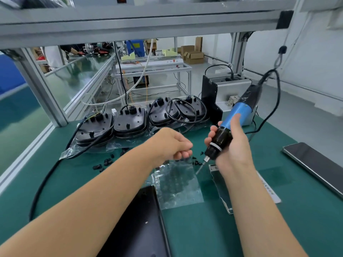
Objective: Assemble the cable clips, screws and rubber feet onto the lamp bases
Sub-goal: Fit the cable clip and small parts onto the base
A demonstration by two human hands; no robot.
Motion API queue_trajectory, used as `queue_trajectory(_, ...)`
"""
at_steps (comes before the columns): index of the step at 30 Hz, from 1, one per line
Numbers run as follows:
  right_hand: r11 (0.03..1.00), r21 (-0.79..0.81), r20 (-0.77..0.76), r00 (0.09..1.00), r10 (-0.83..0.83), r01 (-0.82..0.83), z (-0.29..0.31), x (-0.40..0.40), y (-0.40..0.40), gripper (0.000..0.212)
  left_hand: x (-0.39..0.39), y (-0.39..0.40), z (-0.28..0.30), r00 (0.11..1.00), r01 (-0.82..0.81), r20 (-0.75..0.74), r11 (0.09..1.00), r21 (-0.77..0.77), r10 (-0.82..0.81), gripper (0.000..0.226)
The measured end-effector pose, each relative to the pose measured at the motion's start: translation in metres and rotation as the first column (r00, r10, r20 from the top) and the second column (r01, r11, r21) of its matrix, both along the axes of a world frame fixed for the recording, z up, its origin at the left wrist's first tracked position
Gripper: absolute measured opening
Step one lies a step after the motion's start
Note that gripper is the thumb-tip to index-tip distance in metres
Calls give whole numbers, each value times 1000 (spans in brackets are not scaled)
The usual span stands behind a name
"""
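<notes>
The right hand [231,143] is wrapped round the driver [225,134], thumb up along its blue barrel. The tool tilts so its bit [201,167] points down toward seven o'clock, at the corner of a clear bag [178,184]; probably to pick up a screw, though none can be made out there. The left hand [172,145] hovers just beside the bit at its nine o'clock, fingers curled inward with the tips close together. Whether they pinch a small part cannot be told. Loose black clips [105,163] lie scattered on the green mat [213,229], within easy reach of both hands. The lamp bases [130,123] wait in stacks at twelve o'clock, undersides up so their fixing points face the worker, cables [183,112] looped over them. One dark base [141,223] lies at six o'clock, nearest the body, likely the piece being worked. A phone [315,164] rests at three o'clock, out of the way.
</notes>
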State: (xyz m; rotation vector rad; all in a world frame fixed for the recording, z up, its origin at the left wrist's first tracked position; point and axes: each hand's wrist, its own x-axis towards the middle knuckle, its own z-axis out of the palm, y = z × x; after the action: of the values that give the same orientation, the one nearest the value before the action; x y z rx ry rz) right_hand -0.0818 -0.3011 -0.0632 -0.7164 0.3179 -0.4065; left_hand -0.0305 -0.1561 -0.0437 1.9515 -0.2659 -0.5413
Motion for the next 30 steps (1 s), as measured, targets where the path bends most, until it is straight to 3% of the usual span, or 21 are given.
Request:
queue_trajectory(3,982,173,188,981,43,-76,7,-4,11,40,-17,27,10,961,-151,-269,945,-291,71,7)
queue_trajectory(8,966,219,378,925,44,-136,15,-14,28,40,-51,55,10,929,-212,-370,864,-457,32,18)
queue_trajectory(14,966,213,404,913,48,-145,17,-16,34,42,-66,58,5,926,-244,-375,820,-517,40,18)
queue_trajectory(30,971,198,382,923,47,-132,12,-14,38,42,-72,57,1,943,-264,-305,853,-451,130,18)
